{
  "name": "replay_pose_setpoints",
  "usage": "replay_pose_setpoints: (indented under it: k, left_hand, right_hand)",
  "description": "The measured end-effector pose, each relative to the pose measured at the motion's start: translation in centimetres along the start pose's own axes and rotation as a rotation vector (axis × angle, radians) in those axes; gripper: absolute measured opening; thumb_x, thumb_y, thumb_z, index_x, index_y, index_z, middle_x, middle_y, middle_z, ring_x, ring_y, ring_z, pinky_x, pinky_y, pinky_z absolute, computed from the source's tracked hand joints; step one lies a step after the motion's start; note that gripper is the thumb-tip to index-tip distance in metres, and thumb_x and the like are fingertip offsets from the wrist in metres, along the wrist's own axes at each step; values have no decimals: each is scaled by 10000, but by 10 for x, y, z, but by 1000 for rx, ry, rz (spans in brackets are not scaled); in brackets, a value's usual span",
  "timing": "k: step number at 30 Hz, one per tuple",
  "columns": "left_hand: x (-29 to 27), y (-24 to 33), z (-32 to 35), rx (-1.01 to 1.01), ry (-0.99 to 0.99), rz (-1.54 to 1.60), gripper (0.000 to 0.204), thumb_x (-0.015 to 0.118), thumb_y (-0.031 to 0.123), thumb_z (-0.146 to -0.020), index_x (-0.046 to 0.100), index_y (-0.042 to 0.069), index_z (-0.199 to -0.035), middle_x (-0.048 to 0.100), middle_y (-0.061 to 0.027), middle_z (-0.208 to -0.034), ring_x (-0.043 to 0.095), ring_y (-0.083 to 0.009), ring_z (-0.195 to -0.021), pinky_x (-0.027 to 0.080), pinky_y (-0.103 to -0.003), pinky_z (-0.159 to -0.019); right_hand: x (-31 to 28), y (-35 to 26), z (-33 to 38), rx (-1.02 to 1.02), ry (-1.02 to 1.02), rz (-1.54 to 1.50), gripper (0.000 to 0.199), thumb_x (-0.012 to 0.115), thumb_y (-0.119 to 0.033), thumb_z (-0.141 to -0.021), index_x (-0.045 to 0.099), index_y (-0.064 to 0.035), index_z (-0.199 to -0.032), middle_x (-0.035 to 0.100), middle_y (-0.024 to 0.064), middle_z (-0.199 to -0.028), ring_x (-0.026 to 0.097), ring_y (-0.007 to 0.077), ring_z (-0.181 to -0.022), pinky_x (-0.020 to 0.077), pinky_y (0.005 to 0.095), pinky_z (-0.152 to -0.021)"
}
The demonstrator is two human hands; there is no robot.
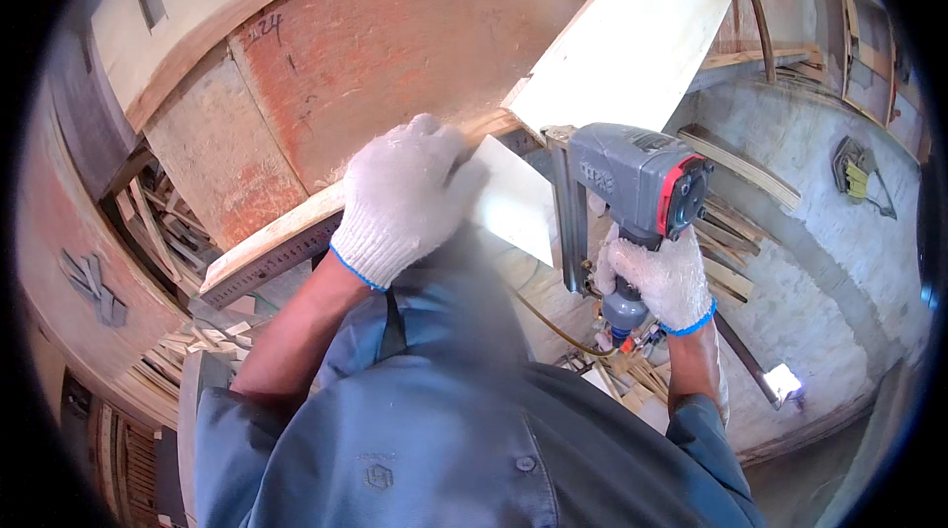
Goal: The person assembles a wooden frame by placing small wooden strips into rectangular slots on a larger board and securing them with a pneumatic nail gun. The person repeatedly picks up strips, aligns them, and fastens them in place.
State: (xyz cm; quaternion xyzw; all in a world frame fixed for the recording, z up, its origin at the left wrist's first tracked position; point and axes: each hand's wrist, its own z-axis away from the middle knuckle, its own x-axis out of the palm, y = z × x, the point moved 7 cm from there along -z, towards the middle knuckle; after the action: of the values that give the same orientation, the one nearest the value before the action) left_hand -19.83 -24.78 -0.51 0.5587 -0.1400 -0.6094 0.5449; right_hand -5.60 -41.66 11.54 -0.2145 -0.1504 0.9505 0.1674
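Note:
My right hand (657, 276), in a white knit glove with a blue cuff edge, is wrapped round the handle of a grey pneumatic nail gun (627, 167) with a red ring at its end cap. The gun's nose meets the near corner of a long white board (632, 39) on the bench. My left hand (405, 187), gloved alike, lies over the wooden strip (276, 242) along the bench's front edge. Its fingers are bent, and its thumb, a little blurred, presses on a small white panel (520, 200) at that edge. The fingertips are partly hidden.
The reddish worn bench top (385, 54) spans the far side. Offcuts and wood strips (726, 242) lie below on the right, with more scraps (212, 340) at lower left. A hose (538, 316) runs under the gun. A dark bar with a bright lamp (780, 385) sits at right.

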Motion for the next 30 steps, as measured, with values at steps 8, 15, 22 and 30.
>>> replay_pose_setpoints:
  k: [8, 15, 22, 30]
  left_hand:
    - [10, -7, -12, 31, 46, 135, 309, 740, 293, -904, 710, 84, -1130, 688, -156, -1047, 675, -386, -1000, 542, -480, -860]
    - [22, -2, -19, 164, 28, 176, 544, 705, 290, -935, 595, 64, -1417, 648, -206, -1317, 617, -414, -1208, 507, -494, -1018]
    - [20, -6, -22, 114, 52, 224, 517, 693, 284, -951, 601, 51, -1402, 652, -210, -1317, 622, -411, -1216, 504, -491, -1030]
    - [14, -13, -16, 84, 198, 234, 419, 651, 205, -991, 621, 48, -1379, 703, -196, -1202, 677, -398, -1110, 541, -472, -956]
  right_hand:
    - [-2, -17, -7, -51, 2, 4, 364, 658, -7, -864, 638, -4, -1227, 647, 33, -754, 615, 120, -609, 471, 284, -574]
    - [3, -22, -10, -36, 9, 36, 360, 669, -17, -877, 634, -11, -1235, 645, 28, -764, 617, 112, -619, 462, 277, -566]
    - [2, -19, -15, 31, -19, 78, 381, 707, 16, -872, 635, -14, -1245, 674, 50, -893, 637, 117, -690, 500, 295, -610]
    - [3, -23, -14, 79, -31, 174, 347, 717, -12, -899, 642, 0, -1237, 689, 50, -935, 659, 120, -754, 531, 311, -668]
